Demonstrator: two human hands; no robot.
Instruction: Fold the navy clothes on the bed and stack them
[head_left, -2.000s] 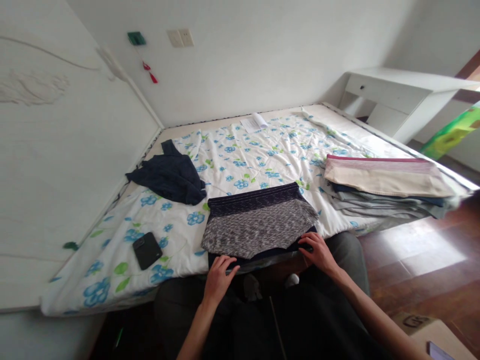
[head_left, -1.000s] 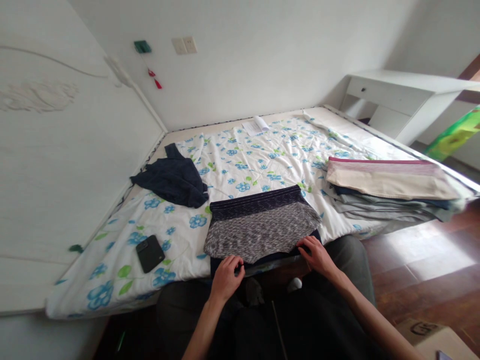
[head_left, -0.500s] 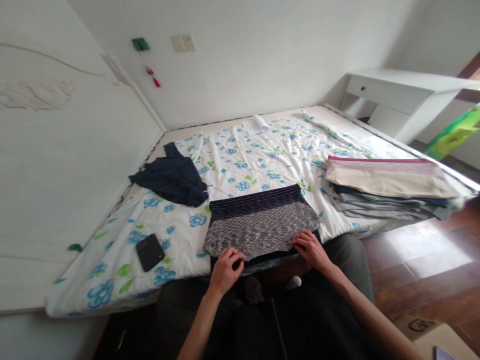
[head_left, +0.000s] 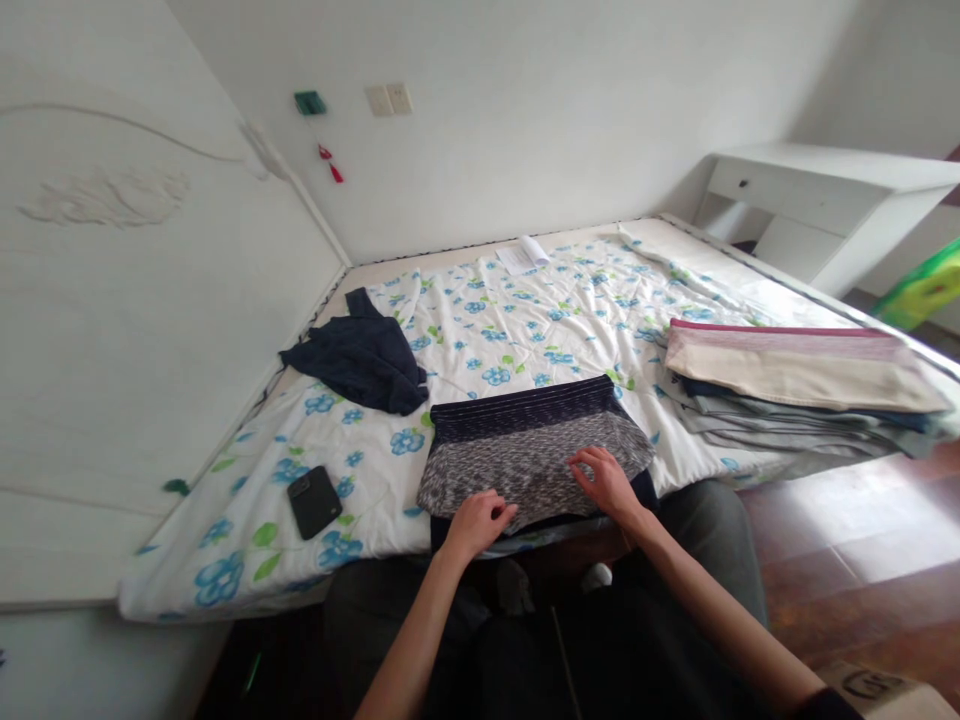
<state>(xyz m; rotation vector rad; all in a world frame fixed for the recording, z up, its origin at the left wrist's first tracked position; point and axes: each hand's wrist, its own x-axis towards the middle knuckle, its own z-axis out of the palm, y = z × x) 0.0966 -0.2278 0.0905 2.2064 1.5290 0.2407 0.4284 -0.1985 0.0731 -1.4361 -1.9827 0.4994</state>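
Over grey garment (head_left: 525, 458) — left fingers (head_left: 490, 499) curled, right fingers (head_left: 590, 458) half-curled — contact unclear.

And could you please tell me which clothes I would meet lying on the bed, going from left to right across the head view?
Rumpled dark navy garment → speckled grey garment with a dark band at its far edge → stack of folded clothes.

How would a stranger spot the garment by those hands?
Find the flowered bed, then its near edge, between the black phone and the folded stack. The garment lies there, by the left hand and right hand. Unlike the navy cloth or pale-topped stack, it is speckled grey, with a dark striped band along its far edge.
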